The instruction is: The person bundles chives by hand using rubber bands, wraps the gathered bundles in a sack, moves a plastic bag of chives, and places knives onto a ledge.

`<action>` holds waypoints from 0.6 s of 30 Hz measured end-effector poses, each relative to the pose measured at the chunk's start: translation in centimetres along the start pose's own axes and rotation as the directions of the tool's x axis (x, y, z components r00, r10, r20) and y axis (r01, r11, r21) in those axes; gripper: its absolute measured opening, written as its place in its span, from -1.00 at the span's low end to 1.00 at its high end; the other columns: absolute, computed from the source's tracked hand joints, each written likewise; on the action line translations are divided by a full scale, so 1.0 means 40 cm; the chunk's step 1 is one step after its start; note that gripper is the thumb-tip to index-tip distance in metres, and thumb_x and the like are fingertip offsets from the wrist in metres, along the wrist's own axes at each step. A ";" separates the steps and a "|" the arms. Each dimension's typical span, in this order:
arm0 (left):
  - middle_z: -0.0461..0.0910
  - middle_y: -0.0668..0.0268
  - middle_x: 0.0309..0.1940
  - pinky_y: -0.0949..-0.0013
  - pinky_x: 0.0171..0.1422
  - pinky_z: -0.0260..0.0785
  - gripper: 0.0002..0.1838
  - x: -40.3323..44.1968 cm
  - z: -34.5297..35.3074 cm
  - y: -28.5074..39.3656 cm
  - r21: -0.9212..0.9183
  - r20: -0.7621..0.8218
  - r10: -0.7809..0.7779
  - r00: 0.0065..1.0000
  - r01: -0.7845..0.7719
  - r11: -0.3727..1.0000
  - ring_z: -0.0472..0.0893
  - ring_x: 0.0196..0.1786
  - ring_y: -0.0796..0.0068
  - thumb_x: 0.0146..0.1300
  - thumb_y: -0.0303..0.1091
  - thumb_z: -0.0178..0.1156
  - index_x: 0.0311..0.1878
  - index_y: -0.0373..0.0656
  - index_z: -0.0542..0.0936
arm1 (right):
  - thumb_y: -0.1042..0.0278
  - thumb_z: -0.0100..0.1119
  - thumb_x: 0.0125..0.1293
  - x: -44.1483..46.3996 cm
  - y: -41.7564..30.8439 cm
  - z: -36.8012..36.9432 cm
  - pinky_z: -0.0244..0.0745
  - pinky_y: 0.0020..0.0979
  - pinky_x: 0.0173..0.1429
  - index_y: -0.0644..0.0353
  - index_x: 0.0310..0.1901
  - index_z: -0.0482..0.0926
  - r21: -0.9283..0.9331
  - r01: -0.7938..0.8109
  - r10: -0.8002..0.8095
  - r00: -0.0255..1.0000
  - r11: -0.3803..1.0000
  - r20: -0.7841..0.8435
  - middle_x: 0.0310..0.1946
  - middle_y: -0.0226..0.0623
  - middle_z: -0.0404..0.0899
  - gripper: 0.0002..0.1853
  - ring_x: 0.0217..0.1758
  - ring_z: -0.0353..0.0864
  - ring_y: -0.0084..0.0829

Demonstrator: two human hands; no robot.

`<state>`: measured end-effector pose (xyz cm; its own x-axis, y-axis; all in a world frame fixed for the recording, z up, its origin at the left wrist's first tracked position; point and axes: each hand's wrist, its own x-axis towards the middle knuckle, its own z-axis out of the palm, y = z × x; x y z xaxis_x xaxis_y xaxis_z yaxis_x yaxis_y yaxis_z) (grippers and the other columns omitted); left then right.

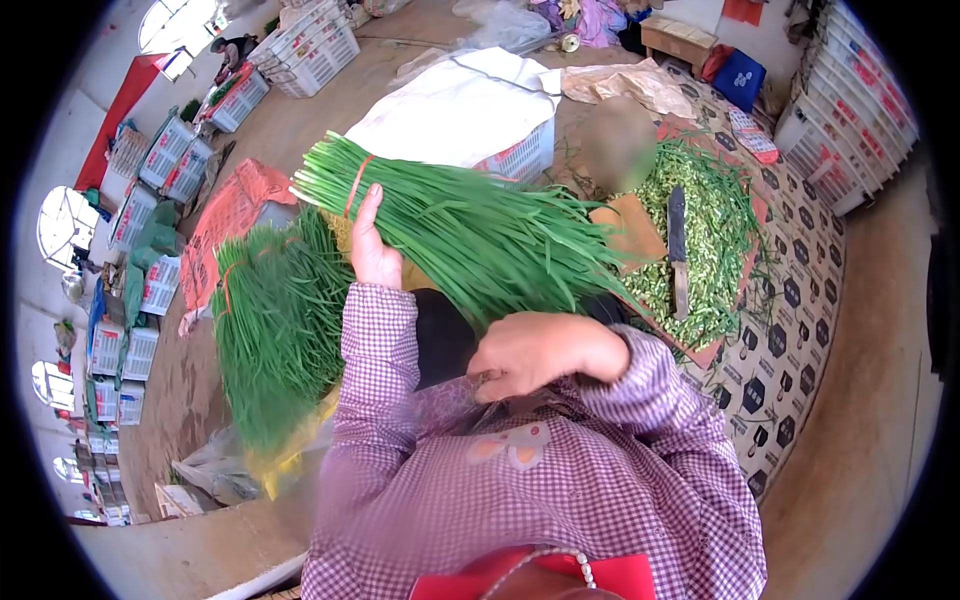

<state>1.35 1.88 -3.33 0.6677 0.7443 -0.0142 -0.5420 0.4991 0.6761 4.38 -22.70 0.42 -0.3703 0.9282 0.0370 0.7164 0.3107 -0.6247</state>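
My left hand [375,245] grips a big bunch of green garlic chives [470,230] near its pale stem ends. A red band [357,186] circles the bunch there, and the leaves spread to the right. Close to my chest, below the leaf tips, my right hand [545,352] is closed with fingers curled in; whatever they hold is hidden. More banded chive bunches [275,320] lie to the left of my left arm. On the right, a knife [678,250] with a dark blade and wooden handle rests on a heap of short chive trimmings [655,205].
A white cloth [455,105] covers a crate in front of me. Stacked white crates [845,120] stand at the right, with more crates [305,50] at the back left and along the left wall. Patterned mat [785,340] lies on the right. An orange mesh sack [235,225] lies left.
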 end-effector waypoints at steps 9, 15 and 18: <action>0.60 0.16 0.01 0.18 0.12 0.57 -0.58 -0.023 0.018 0.019 -0.011 -0.074 -0.033 0.997 0.033 0.999 0.63 0.02 0.26 0.26 -0.47 0.25 0.18 -0.25 0.46 | 0.45 0.21 0.16 -0.108 0.037 -0.119 0.52 -0.30 -0.27 0.18 -0.23 0.63 0.004 -0.480 0.173 0.307 0.877 -0.936 -0.42 -0.23 0.58 -0.87 -0.37 0.62 -0.23; 0.60 0.16 0.02 0.12 0.11 0.58 -0.56 -0.018 0.024 0.026 -0.008 -0.134 -0.054 0.990 0.053 0.999 0.63 0.02 0.26 0.26 -0.49 0.23 0.21 -0.24 0.43 | 0.44 0.27 0.27 -0.061 0.156 -0.144 0.36 -0.57 -0.33 0.25 -0.34 0.64 0.297 0.151 0.312 -0.087 0.943 -0.946 -0.56 -0.50 0.54 -0.91 -0.43 0.44 -0.68; 0.60 0.16 0.01 0.13 0.12 0.58 -0.57 -0.006 0.002 0.022 -0.027 -0.099 -0.043 0.994 0.041 0.999 0.63 0.02 0.26 0.26 -0.49 0.23 0.20 -0.25 0.43 | 0.39 0.20 0.36 -0.129 0.127 -0.176 0.29 -0.68 -0.35 0.25 -0.28 0.67 0.390 0.327 0.407 0.018 0.861 -0.913 -0.47 -0.53 0.60 -0.87 -0.42 0.40 -0.76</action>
<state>0.77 2.09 -2.68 0.6366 0.7623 -0.1167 -0.5280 0.5411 0.6546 14.08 -24.48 2.56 0.8250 0.3297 0.4589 0.2653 0.4911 -0.8297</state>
